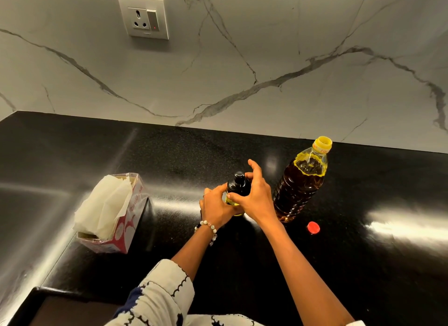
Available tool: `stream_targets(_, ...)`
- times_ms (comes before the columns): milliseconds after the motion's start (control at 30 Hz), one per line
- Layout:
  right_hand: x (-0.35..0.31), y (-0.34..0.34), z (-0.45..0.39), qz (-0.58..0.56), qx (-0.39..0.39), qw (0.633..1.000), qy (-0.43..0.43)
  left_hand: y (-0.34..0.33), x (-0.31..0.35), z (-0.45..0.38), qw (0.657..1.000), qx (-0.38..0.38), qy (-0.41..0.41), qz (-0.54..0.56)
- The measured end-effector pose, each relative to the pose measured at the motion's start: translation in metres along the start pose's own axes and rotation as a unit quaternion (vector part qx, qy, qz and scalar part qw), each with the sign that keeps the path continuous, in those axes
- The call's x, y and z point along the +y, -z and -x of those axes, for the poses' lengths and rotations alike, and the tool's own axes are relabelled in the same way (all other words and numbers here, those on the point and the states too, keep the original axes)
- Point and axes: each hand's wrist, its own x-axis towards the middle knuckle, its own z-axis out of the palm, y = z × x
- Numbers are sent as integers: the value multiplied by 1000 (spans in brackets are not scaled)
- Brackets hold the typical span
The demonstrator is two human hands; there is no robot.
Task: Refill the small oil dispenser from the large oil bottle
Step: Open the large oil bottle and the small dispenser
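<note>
The small oil dispenser (238,185), a dark bottle with a black top, stands upright on the black counter (363,265). My left hand (217,208) wraps its lower body from the left. My right hand (255,196) grips it from the right, with the fingers reaching up beside the black top. Just to the right stands the large oil bottle (301,180), clear plastic with amber oil, its yellow neck uncapped. Its red cap (313,227) lies on the counter in front of it.
A tissue box (114,214) with white tissues sticking out lies at the left. A marble wall with a power socket (143,17) rises behind the counter. The counter's edge runs along the lower left.
</note>
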Motion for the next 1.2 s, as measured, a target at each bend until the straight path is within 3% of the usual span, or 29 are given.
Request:
stream_targets(233,1,6,-4,-2,-93,995,-19,1,0,0,1000,-9,-2,-11)
stream_targets(400,-6,3,-3,102,-25,994,-10,-1,-3,-2,1000,-5,-1,-19)
stream_targets(600,-5,0,-6,106,7,994,-1,-2,-4,-2,1000,-6,1,-8)
stream_targets(733,-7,5,-3,15,34,999,-19,-2,-3,-2,1000,-3,8,-10)
stream_targets(833,-7,11,1,-125,43,989,-69,-4,-5,-2,1000,-1,12,-20)
stream_targets(967,-11,25,18,-319,62,936,-132,-8,-7,2,1000,-1,16,17)
stream_targets(1067,-5,34,36,-440,23,880,-180,-12,-12,4,999,0,5,34)
stream_targets(1133,3,38,48,-473,-5,854,-217,-14,-14,5,999,4,-2,37)
stream_targets(1200,15,39,61,-450,-7,859,-242,-14,-15,5,999,7,-8,41)
